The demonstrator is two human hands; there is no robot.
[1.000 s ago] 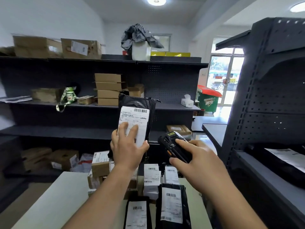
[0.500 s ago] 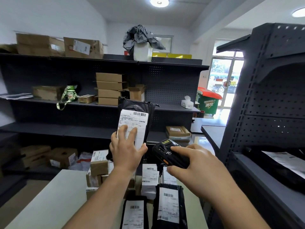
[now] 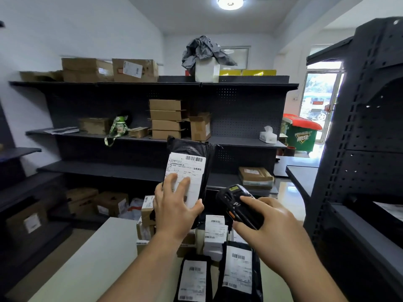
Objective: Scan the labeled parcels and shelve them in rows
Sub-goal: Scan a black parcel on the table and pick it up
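Your left hand (image 3: 174, 212) grips the black mailer (image 3: 206, 152) upright above the table (image 3: 98, 258); right hand (image 3: 272, 227) clasps the scanner (image 3: 237, 203). Mailer looks light, soft, slick: pinch lower edge, keep barcode (image 3: 195, 159) uncovered.

Both bare forearms are stretched forward from the lower edge of the view. The left hand (image 3: 177, 211) is raised with its back turned to the camera; its fingers are laid over the label side of an upright black parcel (image 3: 197, 152), the thumb is set out at the parcel's right edge, and the parcel is held up in this grip. The right hand (image 3: 272, 227) is kept lower and further right, curled round a black scanner (image 3: 234, 203), with the index finger laid along its upper side
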